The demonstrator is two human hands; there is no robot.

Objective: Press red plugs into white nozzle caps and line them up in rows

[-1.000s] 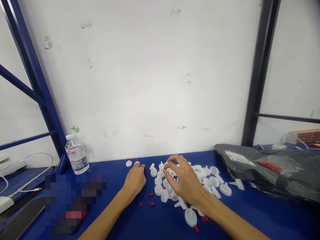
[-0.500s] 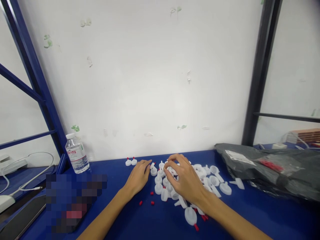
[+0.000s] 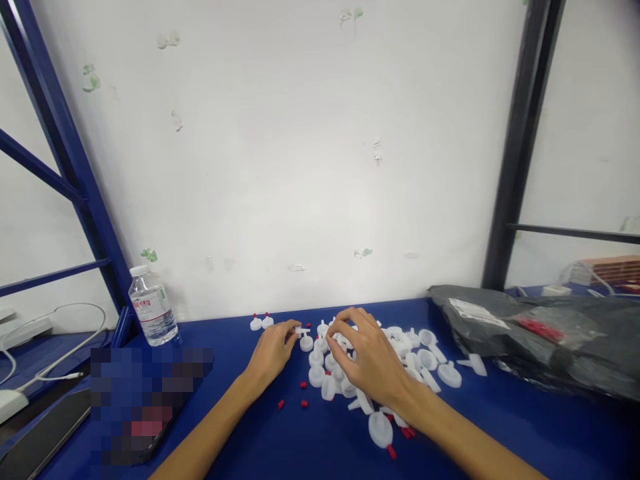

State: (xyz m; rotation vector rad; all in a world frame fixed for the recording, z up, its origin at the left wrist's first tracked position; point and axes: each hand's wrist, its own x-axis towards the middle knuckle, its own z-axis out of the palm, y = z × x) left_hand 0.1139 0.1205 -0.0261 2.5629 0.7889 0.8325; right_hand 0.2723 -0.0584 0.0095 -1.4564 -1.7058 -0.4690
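My left hand is closed in a pinch on a white nozzle cap, mostly covered by the fingertips. Just right of it, another white nozzle cap stands upright. My right hand hovers over the pile of white nozzle caps, thumb and index finger curled towards each other; what is between their tips is too small to make out. Several small red tip caps lie in front of my left hand. One white cap with a red tip lies near the front.
Two white caps with red tips stand by the wall on the blue table. At the left are a water bottle, a phone and a white cable. A dark plastic bag lies at the right.
My left hand has drawn slightly back to the left, its fingers now closed on a white nozzle cap. My right hand has hardly moved.
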